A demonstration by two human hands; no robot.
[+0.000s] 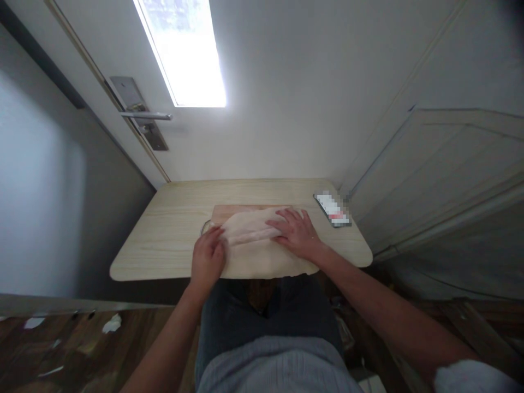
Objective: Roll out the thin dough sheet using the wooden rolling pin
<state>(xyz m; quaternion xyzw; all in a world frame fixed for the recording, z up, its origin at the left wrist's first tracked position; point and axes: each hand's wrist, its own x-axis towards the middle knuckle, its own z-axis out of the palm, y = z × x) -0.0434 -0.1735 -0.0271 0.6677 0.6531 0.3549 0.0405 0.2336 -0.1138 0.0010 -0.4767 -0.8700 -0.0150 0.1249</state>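
Observation:
A soft, pale cream sheet lies over a wooden cutting board, with a raised fold running across it. Whether it is cloth or dough I cannot tell. Its near side reaches the front edge of the table, with an uneven edge at the right. My left hand is closed at the sheet's left edge, fingers curled and thumb bent inward. On the sheet's right part rests my right hand, its fingers spread. The board's metal handle pokes out beside my left fingers.
The board sits on a light wood table against a white door with a lever handle. A phone lies at the table's right side. Scraps of paper litter the floor at left.

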